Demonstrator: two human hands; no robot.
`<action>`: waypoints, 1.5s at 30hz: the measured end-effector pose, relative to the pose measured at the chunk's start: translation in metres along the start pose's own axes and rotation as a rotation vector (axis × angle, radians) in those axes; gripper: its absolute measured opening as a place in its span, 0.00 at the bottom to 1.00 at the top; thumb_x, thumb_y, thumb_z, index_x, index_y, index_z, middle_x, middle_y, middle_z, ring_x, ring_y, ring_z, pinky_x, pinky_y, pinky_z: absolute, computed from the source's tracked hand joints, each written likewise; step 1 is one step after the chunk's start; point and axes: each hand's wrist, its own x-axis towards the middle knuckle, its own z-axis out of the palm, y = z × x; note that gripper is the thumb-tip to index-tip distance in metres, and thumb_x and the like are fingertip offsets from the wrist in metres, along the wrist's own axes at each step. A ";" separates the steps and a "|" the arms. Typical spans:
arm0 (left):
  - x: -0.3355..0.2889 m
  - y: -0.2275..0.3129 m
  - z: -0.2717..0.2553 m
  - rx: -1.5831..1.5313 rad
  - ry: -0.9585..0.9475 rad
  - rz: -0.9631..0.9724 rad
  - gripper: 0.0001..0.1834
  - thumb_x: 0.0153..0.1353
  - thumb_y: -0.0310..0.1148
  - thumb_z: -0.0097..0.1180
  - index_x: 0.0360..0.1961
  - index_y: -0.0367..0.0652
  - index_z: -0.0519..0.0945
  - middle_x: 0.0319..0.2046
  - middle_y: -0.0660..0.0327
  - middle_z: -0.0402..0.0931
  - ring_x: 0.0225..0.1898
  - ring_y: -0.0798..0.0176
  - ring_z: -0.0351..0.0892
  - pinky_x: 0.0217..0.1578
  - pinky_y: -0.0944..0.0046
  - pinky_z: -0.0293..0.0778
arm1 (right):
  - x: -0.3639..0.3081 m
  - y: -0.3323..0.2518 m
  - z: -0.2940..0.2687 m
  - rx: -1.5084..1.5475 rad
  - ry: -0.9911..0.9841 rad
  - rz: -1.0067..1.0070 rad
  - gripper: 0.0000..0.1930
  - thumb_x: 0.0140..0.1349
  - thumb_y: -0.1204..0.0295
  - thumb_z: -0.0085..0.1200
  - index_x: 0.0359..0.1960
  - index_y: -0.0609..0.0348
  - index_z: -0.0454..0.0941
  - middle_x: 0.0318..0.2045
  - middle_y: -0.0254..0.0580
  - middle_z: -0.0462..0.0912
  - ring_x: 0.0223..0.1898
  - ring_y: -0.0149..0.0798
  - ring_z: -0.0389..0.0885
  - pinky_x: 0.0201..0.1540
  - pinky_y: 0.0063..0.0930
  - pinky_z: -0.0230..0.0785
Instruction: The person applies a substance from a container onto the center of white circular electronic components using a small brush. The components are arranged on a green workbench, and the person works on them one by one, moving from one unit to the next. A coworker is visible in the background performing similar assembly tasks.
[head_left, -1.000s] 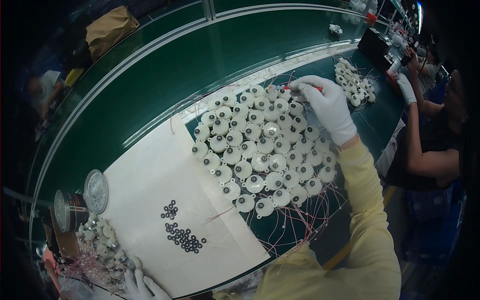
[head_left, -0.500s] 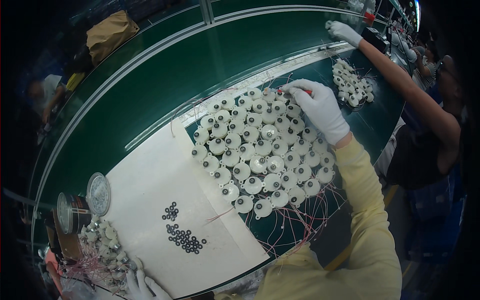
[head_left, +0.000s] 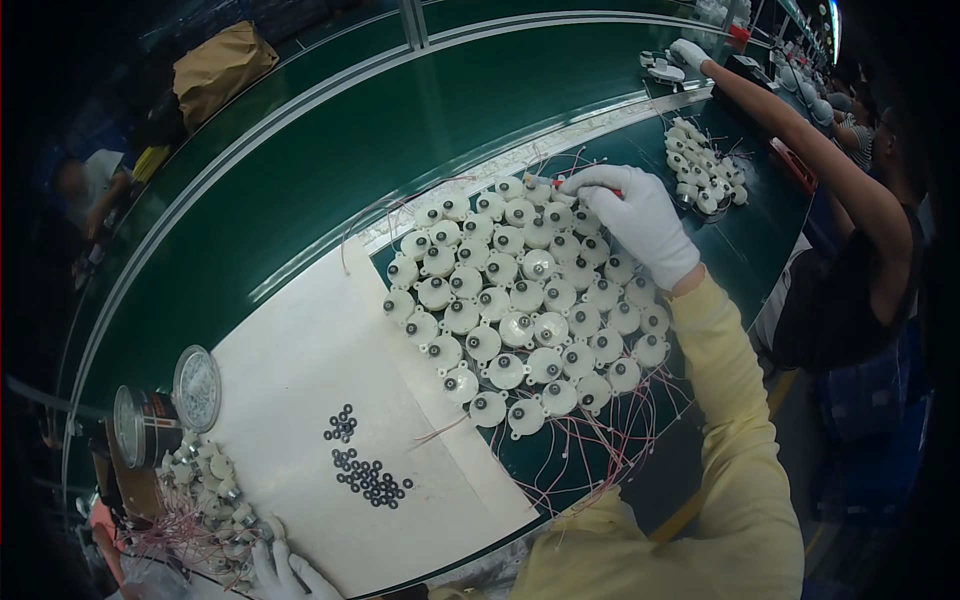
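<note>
My right hand (head_left: 640,225), in a white glove, is closed around a thin red-handled tool (head_left: 560,183). The tool's pale tip points left, over the far row of round white motors (head_left: 520,295). These lie packed together, most with a dark ring on the centre shaft. My left hand (head_left: 288,573), also gloved, shows at the lower left edge with its fingers stretched out. It rests beside a heap of loose white motors (head_left: 215,480) with pink wires. Several small black rings (head_left: 370,480) are scattered on a white sheet (head_left: 290,350) between the two groups.
An open tin (head_left: 145,425) and its round lid (head_left: 197,388) stand at the left. Beyond runs a green conveyor belt (head_left: 300,180) with a metal rail. A co-worker's arm (head_left: 790,130) reaches over it at the right, near another motor cluster (head_left: 705,165). Wires (head_left: 600,440) trail toward me.
My right hand has shifted its fingers slightly, and the tool's tip has moved a little left. The co-worker's hand has moved right, and a white part now shows beside it. My left hand stays put.
</note>
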 end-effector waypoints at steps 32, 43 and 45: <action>0.000 0.002 0.000 0.015 0.000 -0.016 0.12 0.62 0.24 0.47 0.44 0.32 0.79 0.47 0.51 0.79 0.50 0.42 0.73 0.53 0.50 0.68 | 0.003 0.011 0.000 0.431 0.069 0.216 0.15 0.65 0.69 0.42 0.39 0.71 0.77 0.36 0.45 0.83 0.34 0.31 0.82 0.39 0.20 0.73; 0.003 0.006 -0.003 -0.014 -0.003 0.003 0.13 0.64 0.24 0.45 0.45 0.32 0.79 0.47 0.53 0.79 0.50 0.43 0.74 0.52 0.51 0.68 | 0.003 -0.001 0.002 0.504 0.121 0.272 0.16 0.64 0.69 0.43 0.38 0.72 0.78 0.34 0.44 0.83 0.32 0.31 0.82 0.38 0.21 0.72; 0.003 0.005 -0.003 -0.016 -0.014 0.000 0.13 0.63 0.24 0.45 0.45 0.32 0.79 0.48 0.53 0.79 0.49 0.42 0.74 0.52 0.51 0.68 | 0.004 0.001 0.001 0.478 0.119 0.286 0.16 0.64 0.69 0.43 0.38 0.72 0.78 0.33 0.44 0.83 0.31 0.31 0.82 0.37 0.21 0.72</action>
